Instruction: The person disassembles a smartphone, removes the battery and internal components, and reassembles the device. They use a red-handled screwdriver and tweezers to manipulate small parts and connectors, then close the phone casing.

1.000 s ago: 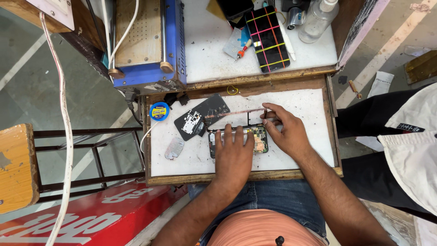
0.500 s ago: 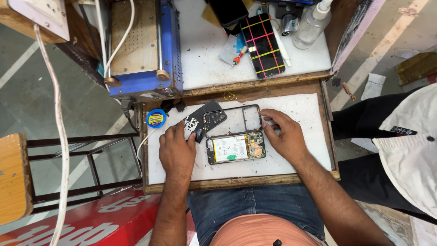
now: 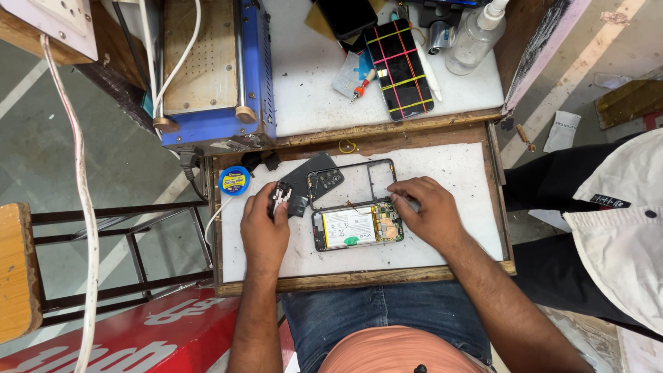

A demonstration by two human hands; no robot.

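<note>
An opened phone (image 3: 356, 226) with its battery and circuit board showing lies on the white pull-out work tray (image 3: 456, 179). My right hand (image 3: 425, 211) rests on the phone's right end, fingers curled over a thin grey tool. A black plastic frame (image 3: 352, 181) lies just behind the phone. A dark back cover (image 3: 312, 174) lies under the frame's left end. My left hand (image 3: 264, 224) is at the tray's left, fingers closed on a small dark and white part beside the back cover.
A round blue tin (image 3: 234, 180) sits at the tray's back left corner. On the upper bench stand a blue machine (image 3: 214, 69), a phone wrapped in coloured rubber bands (image 3: 399, 68), a small screwdriver (image 3: 360, 83) and a clear bottle (image 3: 475, 38). Another person in black trousers (image 3: 566, 186) is at right.
My left hand left the phone and moved to the tray's left side, picking up a small part. The frame now lies apart from the phone. The right hand stayed at the phone's right end.
</note>
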